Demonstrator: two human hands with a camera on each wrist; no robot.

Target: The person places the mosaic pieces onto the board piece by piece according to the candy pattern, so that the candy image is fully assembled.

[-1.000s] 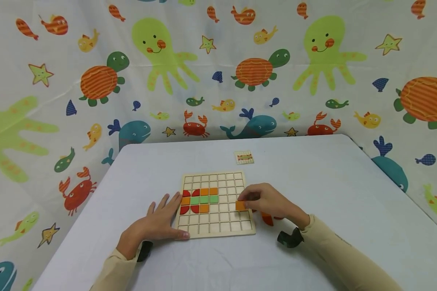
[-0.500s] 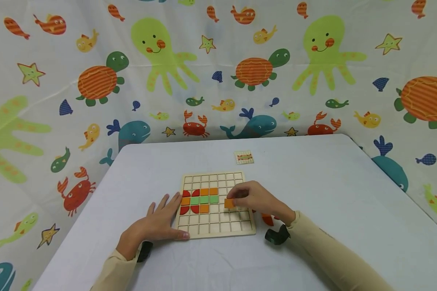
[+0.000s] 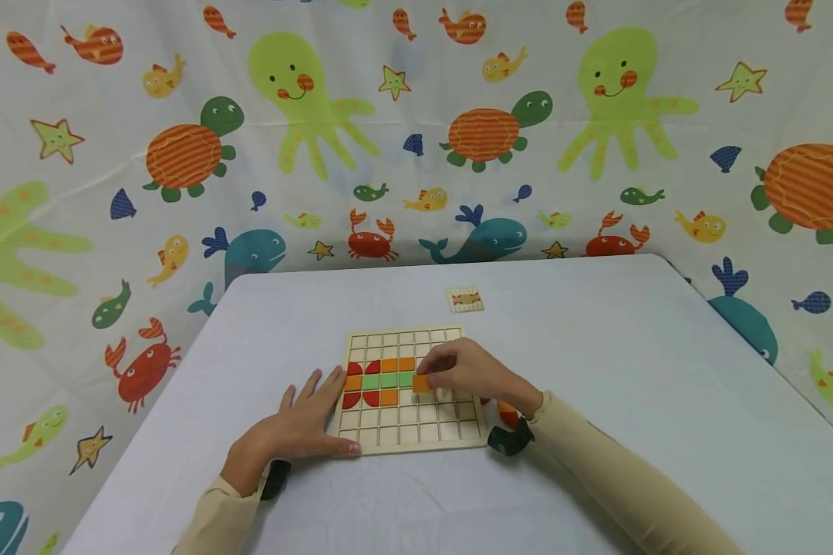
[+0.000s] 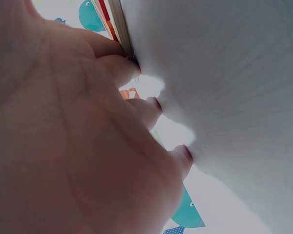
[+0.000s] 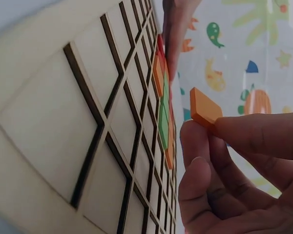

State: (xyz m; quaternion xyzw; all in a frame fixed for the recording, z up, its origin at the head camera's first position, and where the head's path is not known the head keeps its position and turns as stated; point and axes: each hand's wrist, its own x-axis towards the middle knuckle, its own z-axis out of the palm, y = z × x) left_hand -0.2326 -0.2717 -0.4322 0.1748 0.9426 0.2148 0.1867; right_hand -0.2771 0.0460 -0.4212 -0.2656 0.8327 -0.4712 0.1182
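A square wooden grid board lies on the table, with red, orange and green tiles in cells on its left side. My right hand is over the middle of the board and pinches an orange square tile between thumb and fingers. In the head view that tile overlaps cells just right of the green tiles. My left hand is spread at the board's left edge, fingers straight, its thumb at the near left corner. The left wrist view shows its fingertips on the white tabletop.
A small pattern card lies behind the board. Loose red and orange pieces lie right of the board, partly hidden by my right wrist. A white cloth with sea animals hangs behind the table.
My right hand has carried the orange tile leftward across the board, from its right side to near the green tiles. The left hand has stayed in place.
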